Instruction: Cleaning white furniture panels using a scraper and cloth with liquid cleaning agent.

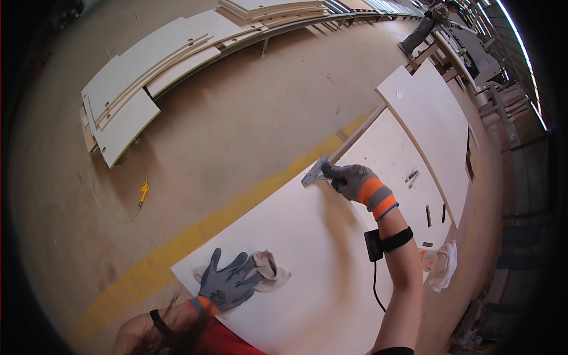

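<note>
My left hand (228, 283), in a grey glove with an orange cuff, lies with fingers spread on a crumpled pale cloth (272, 273). The cloth is pressed against a white panel (284, 236) near its left corner. In my right hand (353, 180), also gloved in grey with orange bands, is a metal scraper (315, 171). Its wide blade is at the panel's far edge; whether it touches cannot be made out. The fingers are closed round its handle.
Beyond lies another white panel (429, 118), with small dark pieces (412, 176) nearby. A white rag (444, 266) hangs at the right. Stacked panels (148, 65) rest on a rack at the far left. A yellow air gun (144, 192) lies on the floor. A person (429, 26) stands far off.
</note>
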`<state>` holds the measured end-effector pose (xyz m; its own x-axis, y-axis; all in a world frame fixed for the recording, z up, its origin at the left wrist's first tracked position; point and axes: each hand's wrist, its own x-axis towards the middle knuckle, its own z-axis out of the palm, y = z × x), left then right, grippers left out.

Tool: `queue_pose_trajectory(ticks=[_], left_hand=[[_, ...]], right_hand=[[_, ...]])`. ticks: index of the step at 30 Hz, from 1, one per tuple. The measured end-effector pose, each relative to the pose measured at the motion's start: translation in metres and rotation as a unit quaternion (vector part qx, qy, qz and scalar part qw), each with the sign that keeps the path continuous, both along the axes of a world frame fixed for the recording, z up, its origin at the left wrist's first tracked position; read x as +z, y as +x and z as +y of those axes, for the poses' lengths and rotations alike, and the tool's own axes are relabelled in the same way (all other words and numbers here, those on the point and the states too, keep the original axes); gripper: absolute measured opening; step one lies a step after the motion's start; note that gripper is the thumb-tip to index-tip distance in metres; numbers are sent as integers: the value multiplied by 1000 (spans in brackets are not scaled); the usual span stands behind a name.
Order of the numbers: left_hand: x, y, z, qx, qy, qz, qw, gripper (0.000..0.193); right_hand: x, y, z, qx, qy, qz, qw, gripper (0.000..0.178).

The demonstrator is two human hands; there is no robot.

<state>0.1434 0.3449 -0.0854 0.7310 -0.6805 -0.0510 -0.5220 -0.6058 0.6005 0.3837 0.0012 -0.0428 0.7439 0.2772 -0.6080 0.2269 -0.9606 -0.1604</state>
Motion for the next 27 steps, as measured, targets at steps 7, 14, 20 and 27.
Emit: queue_pose_trajectory(ticks=[7,14,20,27], left_hand=[[-6,33,-51,40,20,-41,998,46],[3,98,-230,227,184,-57,955,58],[78,-46,-386,59,153,-48,985,61],[146,-329,-439,-426,-126,-49,894,48]], right_hand=[[39,-169,4,-202,161,-104,960,50],[154,-448,-43,-534,169,-154,814,52],[235,-664,-29,-778,90,-254,568,56],[275,-819,0,-839,101,-336,415,62]])
